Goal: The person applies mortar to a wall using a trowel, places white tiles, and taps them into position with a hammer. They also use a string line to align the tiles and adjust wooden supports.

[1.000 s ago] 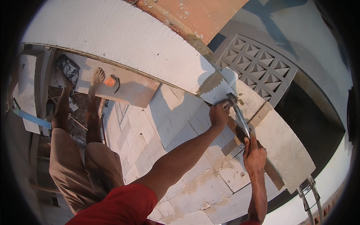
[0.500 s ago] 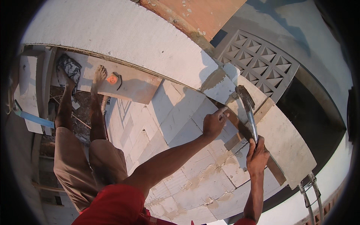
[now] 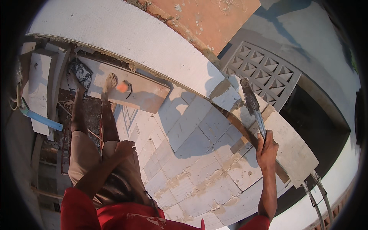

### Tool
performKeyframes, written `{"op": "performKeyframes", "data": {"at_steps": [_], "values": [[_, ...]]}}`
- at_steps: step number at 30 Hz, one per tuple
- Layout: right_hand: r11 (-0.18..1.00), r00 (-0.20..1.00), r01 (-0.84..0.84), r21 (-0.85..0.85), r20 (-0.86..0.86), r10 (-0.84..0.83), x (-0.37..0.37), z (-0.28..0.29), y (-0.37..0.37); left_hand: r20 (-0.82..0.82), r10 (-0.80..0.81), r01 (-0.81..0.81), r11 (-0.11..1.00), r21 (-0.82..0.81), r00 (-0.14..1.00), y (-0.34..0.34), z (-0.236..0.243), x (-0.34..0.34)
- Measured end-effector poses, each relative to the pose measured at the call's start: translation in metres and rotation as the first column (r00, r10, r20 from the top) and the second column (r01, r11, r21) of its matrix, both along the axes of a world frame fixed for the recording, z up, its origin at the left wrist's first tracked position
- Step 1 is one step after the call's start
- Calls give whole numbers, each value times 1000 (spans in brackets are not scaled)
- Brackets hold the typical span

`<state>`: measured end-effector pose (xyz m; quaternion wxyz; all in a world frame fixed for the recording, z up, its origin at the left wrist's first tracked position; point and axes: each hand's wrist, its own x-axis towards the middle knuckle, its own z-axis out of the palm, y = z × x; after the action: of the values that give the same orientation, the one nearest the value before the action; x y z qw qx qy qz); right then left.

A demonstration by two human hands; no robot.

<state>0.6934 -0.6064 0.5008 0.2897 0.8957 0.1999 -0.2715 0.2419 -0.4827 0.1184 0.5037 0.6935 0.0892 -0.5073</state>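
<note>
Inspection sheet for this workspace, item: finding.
Surface: pale block wall, mortar smeared along some joints.
Job's things: metal-handled tool, head dark and crusted-looking, exact type unclear.
Clutter: blurred orange object on a plank; crumpled sheet at the plank's left end.
Grips: right grip closed on the tool; left grip curled, contents unclear.
Cables: nothing clearly seen.
Surroundings: grey patterned panel beyond the wall; metal rails lower right.
</note>
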Motion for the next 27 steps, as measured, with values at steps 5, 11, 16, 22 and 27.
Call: {"op": "performKeyframes", "data": {"at_steps": [5, 11, 16, 22, 27], "values": [[989, 997, -80, -124, -2, 80, -4, -26, -25, 43, 189, -188, 982, -25, 981, -4, -4, 6], [996, 997, -66, -56, 37, 68, 0, -10, 15, 44, 201, -201, 979, -14, 979, -1, -1, 8], [980, 989, 2, 200, 143, -31, -10, 13, 49, -10, 156, -156, 988, 17, 988, -10, -10, 7], [923, 975, 124, 363, 129, -182, -59, 11, 17, -37, 293, -295, 948, -121, 955, 9, -2, 16], [780, 903, 414, 469, -106, -416, -147, -21, -26, 151, 486, -501, 860, 93, 861, 79, 30, 8]]}}
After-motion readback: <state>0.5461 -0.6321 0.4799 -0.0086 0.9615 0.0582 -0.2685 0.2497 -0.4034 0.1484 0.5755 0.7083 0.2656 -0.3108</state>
